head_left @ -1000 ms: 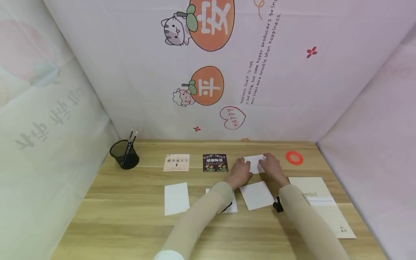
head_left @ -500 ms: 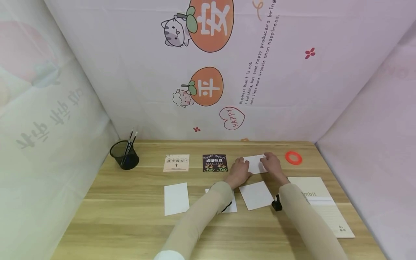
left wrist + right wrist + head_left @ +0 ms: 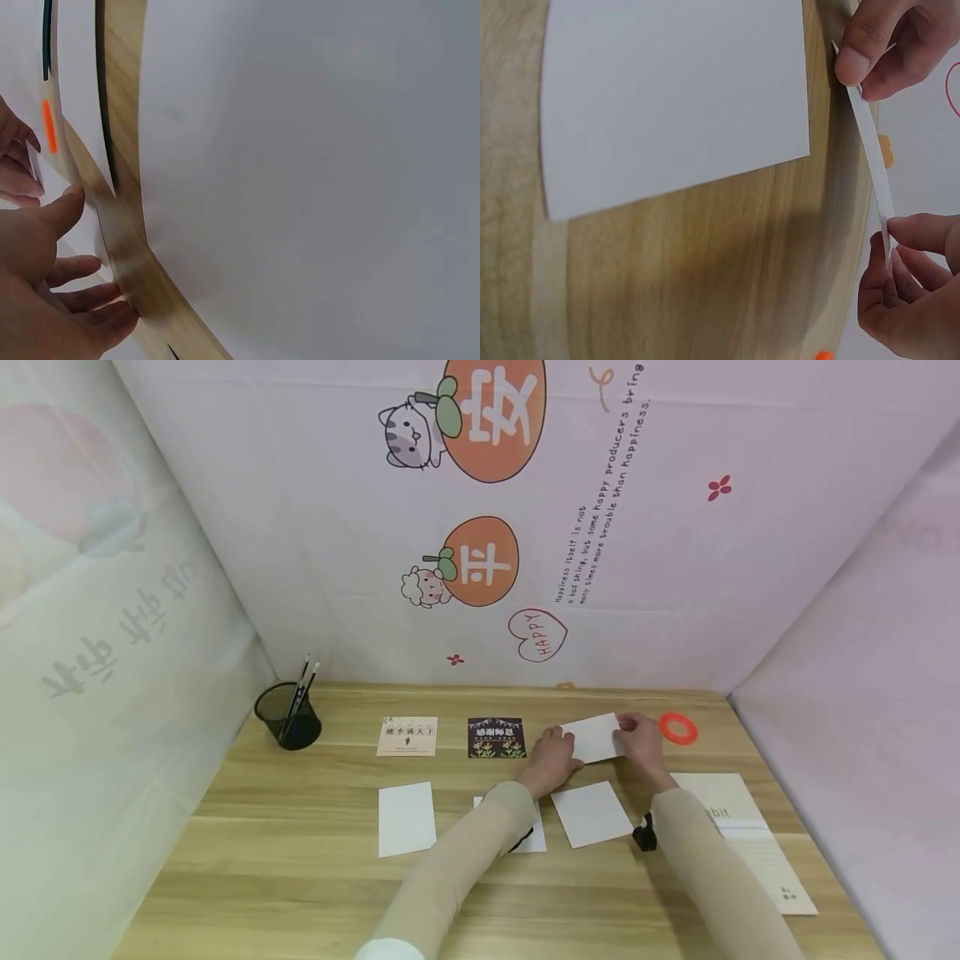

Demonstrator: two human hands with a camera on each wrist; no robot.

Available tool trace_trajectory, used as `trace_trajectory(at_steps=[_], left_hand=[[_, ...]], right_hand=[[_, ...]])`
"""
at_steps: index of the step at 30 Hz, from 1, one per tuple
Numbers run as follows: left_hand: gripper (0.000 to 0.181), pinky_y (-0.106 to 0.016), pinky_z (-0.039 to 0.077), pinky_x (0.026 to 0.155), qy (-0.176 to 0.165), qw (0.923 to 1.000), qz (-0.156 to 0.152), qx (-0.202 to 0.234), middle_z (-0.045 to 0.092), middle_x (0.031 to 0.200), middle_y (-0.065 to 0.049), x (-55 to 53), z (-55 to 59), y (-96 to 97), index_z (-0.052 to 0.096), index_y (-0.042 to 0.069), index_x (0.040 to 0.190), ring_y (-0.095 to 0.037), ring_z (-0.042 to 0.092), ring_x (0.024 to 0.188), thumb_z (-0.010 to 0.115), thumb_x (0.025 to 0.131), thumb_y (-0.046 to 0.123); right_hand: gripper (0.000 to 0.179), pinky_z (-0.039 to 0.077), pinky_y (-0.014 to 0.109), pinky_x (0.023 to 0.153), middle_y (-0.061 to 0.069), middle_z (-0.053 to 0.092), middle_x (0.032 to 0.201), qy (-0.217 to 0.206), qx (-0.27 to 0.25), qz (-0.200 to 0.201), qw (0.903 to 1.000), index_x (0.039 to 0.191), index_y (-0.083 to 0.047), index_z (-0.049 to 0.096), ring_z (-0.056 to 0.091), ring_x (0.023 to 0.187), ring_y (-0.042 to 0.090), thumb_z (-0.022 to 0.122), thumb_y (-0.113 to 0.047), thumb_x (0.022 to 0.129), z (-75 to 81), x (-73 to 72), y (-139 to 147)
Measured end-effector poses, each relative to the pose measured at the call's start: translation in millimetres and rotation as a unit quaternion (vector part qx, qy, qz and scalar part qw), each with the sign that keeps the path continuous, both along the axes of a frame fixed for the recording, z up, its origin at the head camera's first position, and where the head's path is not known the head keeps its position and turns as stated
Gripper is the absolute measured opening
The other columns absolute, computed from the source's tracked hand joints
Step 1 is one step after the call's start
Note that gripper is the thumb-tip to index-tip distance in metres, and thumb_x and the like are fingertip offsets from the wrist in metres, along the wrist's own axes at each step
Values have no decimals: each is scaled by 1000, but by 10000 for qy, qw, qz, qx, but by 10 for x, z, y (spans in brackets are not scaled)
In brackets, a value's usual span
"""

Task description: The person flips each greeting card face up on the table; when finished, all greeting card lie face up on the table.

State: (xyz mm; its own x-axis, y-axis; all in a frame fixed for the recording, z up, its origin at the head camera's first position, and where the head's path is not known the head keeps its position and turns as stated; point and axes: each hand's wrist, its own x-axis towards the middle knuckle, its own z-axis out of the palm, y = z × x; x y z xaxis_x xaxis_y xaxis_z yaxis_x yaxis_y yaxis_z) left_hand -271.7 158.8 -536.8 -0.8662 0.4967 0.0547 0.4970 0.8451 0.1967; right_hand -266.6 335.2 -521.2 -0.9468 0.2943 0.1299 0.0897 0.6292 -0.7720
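Note:
A blank white card (image 3: 592, 737) sits at the back of the desk between both hands. My left hand (image 3: 550, 762) holds its left end, and in the right wrist view that hand's thumb (image 3: 853, 66) lies on the near face. With thumb and fingers on opposite faces, my right hand (image 3: 641, 745) pinches the right end. Seen almost edge-on in the right wrist view, the card stands tilted. Nearer the body lie three white sheets: one at left (image 3: 407, 820), one partly hidden under the left sleeve, and one between the forearms (image 3: 592, 814).
Two printed cards, one cream (image 3: 407, 743) and one dark (image 3: 497, 739), lie left of the hands. A black mesh cup (image 3: 300, 731) with pencils stands at back left. Right of the hands are an orange-red ring (image 3: 678, 741) and a pale notebook (image 3: 765, 860). Printed sheeting surrounds the desk.
My right hand has slid outward to the white card's right edge, and that end now shows raised and tilted. The left hand stays at the left end.

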Motion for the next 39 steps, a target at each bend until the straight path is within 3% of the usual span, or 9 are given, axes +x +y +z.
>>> trace_trajectory(at_steps=[7,12,15,20,26,32,39], left_hand=[[53,-28,49,89,-68,9998,-76,-143,56,118,-8,-9,3,-14,59,9,117,-20,52,113,66,86,51],[56,-27,48,91,-145,9995,-190,-229,55,118,-8,18,3,-30,55,9,122,-19,50,112,64,86,52],[52,-27,47,92,-138,9994,-239,-190,55,118,-9,33,5,-38,56,9,122,-20,50,112,64,88,48],[41,-25,47,93,-57,9995,-295,-22,57,116,-9,24,-1,-55,58,8,119,-20,51,113,64,92,38],[25,-21,51,83,85,9993,-353,125,62,103,-5,-12,-14,-65,64,7,109,-17,57,101,62,95,29],[11,-20,52,77,99,9986,-434,279,64,97,-4,-42,-27,-67,66,7,102,-15,61,91,57,97,12],[13,-20,52,69,147,9987,-415,260,65,92,-4,-53,-15,-81,65,7,98,-14,62,84,58,92,-2]], right_hand=[[32,45,16,64,28,66,104,-80,18,-56,10000,115,11,63,63,89,30,58,2,84,45,31,8],[33,45,18,55,26,68,95,-173,69,-8,9998,115,11,64,60,70,15,58,0,84,60,58,14],[35,45,20,53,26,68,93,-319,-58,88,9994,118,11,61,59,66,13,57,-1,86,62,72,25],[44,49,20,59,25,68,98,-681,-652,373,9948,130,11,51,60,69,11,58,-3,89,79,90,61],[55,54,23,68,27,64,107,-922,-1513,683,9818,141,10,37,61,73,9,58,-4,93,101,122,106],[54,56,27,74,19,65,105,-997,-1598,680,9797,139,8,42,65,79,13,63,-9,92,91,149,112],[54,56,30,78,5,68,94,-967,-1775,672,9770,136,4,47,68,81,17,69,-15,90,90,181,105]])
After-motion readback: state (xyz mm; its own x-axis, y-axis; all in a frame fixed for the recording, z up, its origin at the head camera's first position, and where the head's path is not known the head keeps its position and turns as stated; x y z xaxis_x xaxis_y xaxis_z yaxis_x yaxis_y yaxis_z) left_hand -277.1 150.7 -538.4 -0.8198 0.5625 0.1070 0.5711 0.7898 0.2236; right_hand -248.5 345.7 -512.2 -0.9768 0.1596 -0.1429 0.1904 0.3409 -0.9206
